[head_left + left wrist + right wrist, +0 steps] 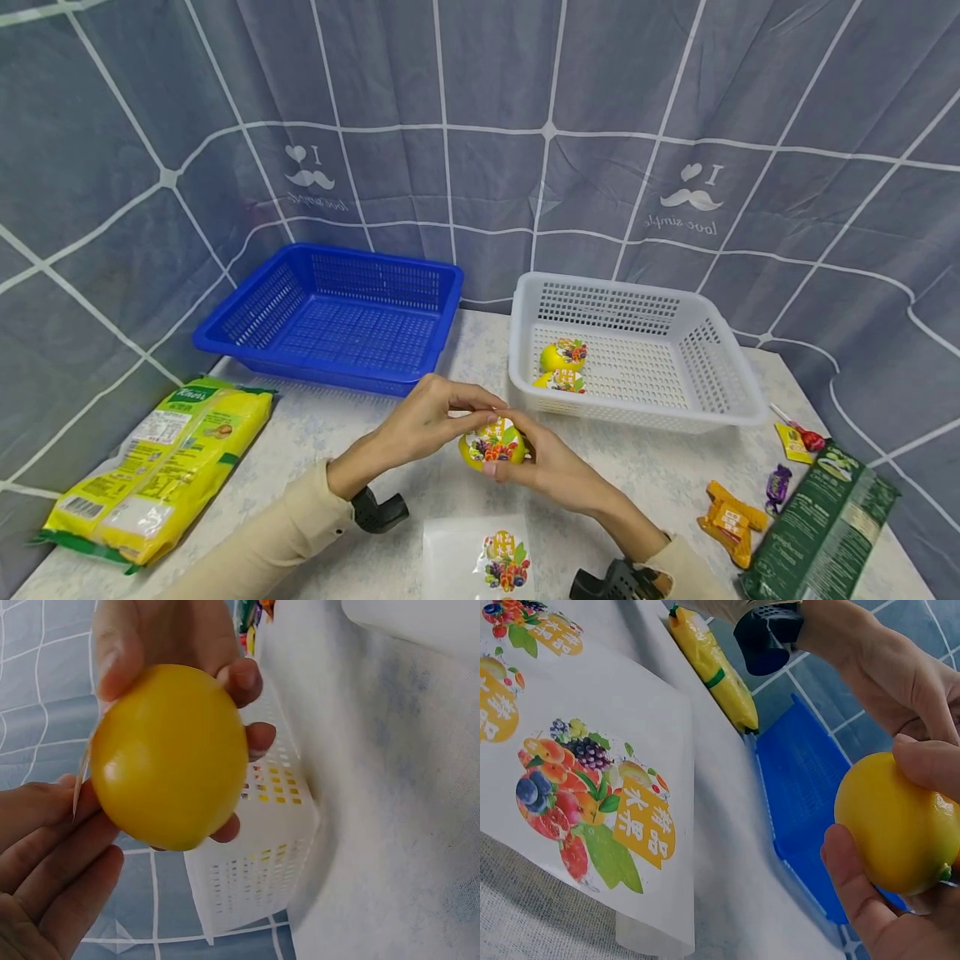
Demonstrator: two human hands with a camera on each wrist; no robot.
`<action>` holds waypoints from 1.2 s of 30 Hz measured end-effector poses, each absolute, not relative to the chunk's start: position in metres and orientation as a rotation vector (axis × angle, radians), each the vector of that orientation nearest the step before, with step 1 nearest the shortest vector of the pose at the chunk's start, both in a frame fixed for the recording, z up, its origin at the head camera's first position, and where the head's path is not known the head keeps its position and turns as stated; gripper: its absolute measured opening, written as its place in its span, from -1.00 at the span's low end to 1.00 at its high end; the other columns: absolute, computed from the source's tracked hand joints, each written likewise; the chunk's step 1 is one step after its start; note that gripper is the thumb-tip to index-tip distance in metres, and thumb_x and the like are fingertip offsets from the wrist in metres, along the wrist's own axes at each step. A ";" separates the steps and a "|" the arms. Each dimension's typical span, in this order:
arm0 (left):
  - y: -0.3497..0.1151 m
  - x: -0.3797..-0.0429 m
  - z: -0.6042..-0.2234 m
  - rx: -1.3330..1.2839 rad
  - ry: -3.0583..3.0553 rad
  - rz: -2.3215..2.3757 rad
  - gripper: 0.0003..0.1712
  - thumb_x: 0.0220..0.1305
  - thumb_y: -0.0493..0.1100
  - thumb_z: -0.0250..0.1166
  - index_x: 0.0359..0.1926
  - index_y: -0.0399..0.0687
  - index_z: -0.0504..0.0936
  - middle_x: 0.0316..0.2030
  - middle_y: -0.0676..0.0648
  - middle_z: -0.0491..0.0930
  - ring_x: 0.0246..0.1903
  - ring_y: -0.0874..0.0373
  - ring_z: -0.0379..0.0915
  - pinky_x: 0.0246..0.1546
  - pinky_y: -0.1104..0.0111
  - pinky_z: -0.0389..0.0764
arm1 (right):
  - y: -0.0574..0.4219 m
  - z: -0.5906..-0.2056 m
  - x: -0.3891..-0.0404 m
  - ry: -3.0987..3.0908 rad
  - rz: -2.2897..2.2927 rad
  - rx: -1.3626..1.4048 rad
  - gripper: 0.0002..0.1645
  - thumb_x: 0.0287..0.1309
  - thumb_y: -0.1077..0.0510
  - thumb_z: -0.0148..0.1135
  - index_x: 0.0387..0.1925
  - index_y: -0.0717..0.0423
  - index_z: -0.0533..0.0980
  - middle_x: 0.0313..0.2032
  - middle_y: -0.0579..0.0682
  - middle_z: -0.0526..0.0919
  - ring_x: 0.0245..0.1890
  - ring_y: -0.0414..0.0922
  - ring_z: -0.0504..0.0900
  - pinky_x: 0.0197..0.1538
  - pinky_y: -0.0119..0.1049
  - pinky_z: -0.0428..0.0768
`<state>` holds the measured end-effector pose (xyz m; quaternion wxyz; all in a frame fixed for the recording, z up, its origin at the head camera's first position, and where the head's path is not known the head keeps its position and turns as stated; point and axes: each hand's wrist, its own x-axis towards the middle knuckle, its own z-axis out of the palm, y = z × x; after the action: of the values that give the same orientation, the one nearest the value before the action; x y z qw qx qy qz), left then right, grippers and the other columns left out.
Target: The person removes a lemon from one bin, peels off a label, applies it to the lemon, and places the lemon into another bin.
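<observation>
A yellow lemon (172,761) sits in my right hand (558,471), whose fingers and thumb grip it from the sides. A fruit-print sticker (492,440) lies over its upper face. One edge of that sticker stands off the lemon in the left wrist view, pinched between the thumb and fingers of my left hand (431,425). Below the hands is a white sheet (450,550) bearing more fruit stickers (592,802). Two stickered lemons (562,356) rest in the white basket (637,417), near its left wall.
A blue basket (322,371) stands at the back left. To the left lies a yellow-green Knorr bag (168,467). On the right are a dark green packet (817,525), an orange-wrapped snack (731,521), a purple candy (777,486), a red lollipop (810,440) and a small yellow packet (792,442).
</observation>
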<state>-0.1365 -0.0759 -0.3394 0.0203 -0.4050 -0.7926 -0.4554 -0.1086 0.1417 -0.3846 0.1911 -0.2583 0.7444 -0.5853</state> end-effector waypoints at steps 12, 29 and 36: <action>-0.073 -0.136 -0.347 -1.308 -2.368 -1.289 -0.83 0.29 -0.24 0.34 -0.14 -0.15 0.77 -0.19 -0.01 0.75 -0.13 0.22 0.66 -0.13 0.43 0.63 | 0.143 -0.377 -0.105 2.132 -1.676 -0.694 -0.17 0.16 0.09 0.41 0.39 -0.14 0.22 0.25 -0.10 0.45 0.15 -0.08 0.48 -0.06 -0.29 0.60; -0.069 -0.136 -0.353 -1.216 -2.395 -1.388 -0.87 0.26 -0.22 0.37 -0.22 -0.17 0.78 -0.27 -0.03 0.75 -0.20 0.21 0.68 -0.17 0.43 0.65 | 0.147 -0.377 -0.104 2.121 -1.730 -0.662 0.04 0.11 0.14 0.45 0.50 -0.07 0.06 0.29 0.04 0.45 0.10 -0.01 0.57 -0.05 -0.23 0.65; -0.071 -0.136 -0.354 -1.268 -2.410 -1.465 -0.79 0.24 -0.24 0.39 -0.14 -0.25 0.76 -0.16 -0.10 0.73 -0.13 0.17 0.66 -0.22 0.48 0.64 | 0.149 -0.374 -0.106 2.161 -1.710 -0.672 -0.05 0.12 0.13 0.45 0.45 0.04 0.16 0.23 0.07 0.49 0.00 -0.03 0.62 -0.15 -0.31 0.65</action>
<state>-0.1363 -0.0706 -0.3536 0.0246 -0.4099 -0.7792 -0.4736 -0.1061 0.1492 -0.3742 0.1520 -0.2343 0.7529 -0.5960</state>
